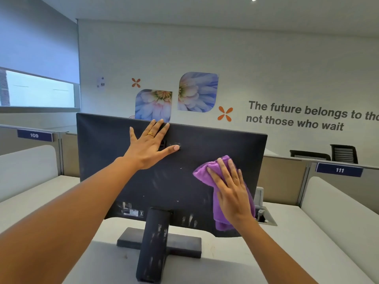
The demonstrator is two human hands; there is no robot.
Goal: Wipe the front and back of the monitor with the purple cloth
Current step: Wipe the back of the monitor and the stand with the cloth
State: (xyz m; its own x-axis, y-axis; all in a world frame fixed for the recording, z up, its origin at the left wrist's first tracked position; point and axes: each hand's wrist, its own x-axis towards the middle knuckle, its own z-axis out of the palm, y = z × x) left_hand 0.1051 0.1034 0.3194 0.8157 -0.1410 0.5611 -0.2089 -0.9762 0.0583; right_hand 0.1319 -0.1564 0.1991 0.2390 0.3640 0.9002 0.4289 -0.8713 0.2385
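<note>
The black monitor (106, 160) stands with its back toward me on a dark stand (152, 240); its screen side is hidden. My left hand (148, 146) lies flat and spread on the upper middle of the back panel, fingertips at the top edge. My right hand (231, 191) presses the purple cloth (205, 170) flat against the right part of the back panel. The cloth hangs down past the monitor's lower edge. Dusty smears show on the panel and stand.
The monitor sits on a white desk (225, 263) with low white dividers (28, 160) on both sides. A cable opening (266, 219) lies behind the monitor at right. Partitions labelled 109 (33, 135) and 111 (339, 170) and black chairs (344, 153) stand further back.
</note>
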